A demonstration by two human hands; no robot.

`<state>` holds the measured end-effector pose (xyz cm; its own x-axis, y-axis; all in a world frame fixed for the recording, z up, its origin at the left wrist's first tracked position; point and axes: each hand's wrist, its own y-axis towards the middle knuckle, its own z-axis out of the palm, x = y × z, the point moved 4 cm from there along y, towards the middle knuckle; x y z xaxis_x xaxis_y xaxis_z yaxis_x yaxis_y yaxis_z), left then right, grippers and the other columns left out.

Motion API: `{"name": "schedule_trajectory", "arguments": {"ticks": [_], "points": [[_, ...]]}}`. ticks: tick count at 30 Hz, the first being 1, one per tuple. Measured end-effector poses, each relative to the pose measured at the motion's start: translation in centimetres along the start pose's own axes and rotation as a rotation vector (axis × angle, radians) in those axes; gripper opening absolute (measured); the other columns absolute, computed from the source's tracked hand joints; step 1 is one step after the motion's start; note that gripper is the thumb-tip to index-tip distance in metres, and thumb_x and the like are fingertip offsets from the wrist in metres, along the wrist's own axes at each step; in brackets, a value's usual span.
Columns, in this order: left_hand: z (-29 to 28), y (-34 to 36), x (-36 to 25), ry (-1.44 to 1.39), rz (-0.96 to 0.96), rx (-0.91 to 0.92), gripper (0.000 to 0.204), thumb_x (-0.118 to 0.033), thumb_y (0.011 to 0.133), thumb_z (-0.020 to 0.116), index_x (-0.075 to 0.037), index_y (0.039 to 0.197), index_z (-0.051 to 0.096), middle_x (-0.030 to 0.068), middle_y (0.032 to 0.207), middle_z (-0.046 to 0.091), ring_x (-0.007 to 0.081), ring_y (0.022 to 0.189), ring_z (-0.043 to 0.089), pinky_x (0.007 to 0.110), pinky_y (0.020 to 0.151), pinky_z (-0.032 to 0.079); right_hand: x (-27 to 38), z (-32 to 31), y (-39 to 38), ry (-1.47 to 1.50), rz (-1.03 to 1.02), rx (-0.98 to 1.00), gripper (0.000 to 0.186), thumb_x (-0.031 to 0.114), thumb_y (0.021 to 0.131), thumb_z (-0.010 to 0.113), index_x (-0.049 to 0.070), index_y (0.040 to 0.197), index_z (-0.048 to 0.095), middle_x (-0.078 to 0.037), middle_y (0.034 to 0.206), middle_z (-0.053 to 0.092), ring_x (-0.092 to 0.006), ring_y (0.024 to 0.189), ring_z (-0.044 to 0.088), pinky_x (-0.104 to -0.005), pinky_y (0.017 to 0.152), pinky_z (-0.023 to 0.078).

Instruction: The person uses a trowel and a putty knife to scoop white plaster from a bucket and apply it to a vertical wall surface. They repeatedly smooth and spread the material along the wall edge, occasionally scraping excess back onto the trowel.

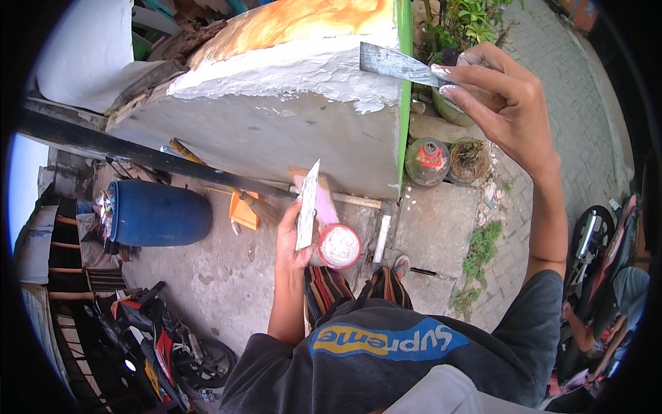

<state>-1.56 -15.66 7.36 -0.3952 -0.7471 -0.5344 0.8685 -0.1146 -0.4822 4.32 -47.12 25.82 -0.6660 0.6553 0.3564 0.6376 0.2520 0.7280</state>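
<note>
Wall [265, 121] is standing ahead of the left hand [291, 238] and left of the right hand [509, 103], showing a rough white coat [276, 72] above bare grey. The right hand is pinching a scraper [394, 65]; whether its blade is touching the wall, I cannot tell. The left hand is gripping a smeared blade [307, 210]. Spreading the coat appears to be under way; the next move is probably calling for a flat, steady scraper. Just right of the left grip, a red-rimmed tub [338, 267] is holding white paste [340, 243]. Farther left, a blue drum [164, 214] is showing unidentifiable items [105, 214] at its mouth.
</note>
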Motion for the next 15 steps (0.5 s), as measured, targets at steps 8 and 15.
{"name": "schedule_trajectory", "arguments": {"ticks": [8, 15], "points": [[0.4, 0.2, 0.5, 0.017, -0.007, -0.021, 0.018, -0.019, 0.097, 0.046, -0.004, 0.089, 0.054, 0.0005, 0.053, 0.045, 0.0059, 0.032, 0.036, 0.018, 0.026, 0.029, -2.2, -1.0, -0.6, 0.048, 0.048, 0.064, 0.021, 0.006, 0.074, 0.073, 0.002, 0.095, 0.070, -0.004, 0.081, 0.059, -0.0116, 0.066, 0.057, -0.0234, 0.053, 0.042], [1.8, 0.2, 1.1, 0.017, -0.023, -0.059, 0.019, -0.019, 0.097, 0.046, -0.006, 0.086, 0.054, -0.0012, 0.053, 0.044, 0.0053, 0.032, 0.037, 0.018, 0.025, 0.029, -4.5, -0.8, -0.6, 0.195, -0.005, 0.056, 0.022, 0.005, 0.074, 0.073, 0.002, 0.096, 0.070, -0.005, 0.083, 0.063, -0.0126, 0.070, 0.059, -0.0253, 0.061, 0.045]]}}
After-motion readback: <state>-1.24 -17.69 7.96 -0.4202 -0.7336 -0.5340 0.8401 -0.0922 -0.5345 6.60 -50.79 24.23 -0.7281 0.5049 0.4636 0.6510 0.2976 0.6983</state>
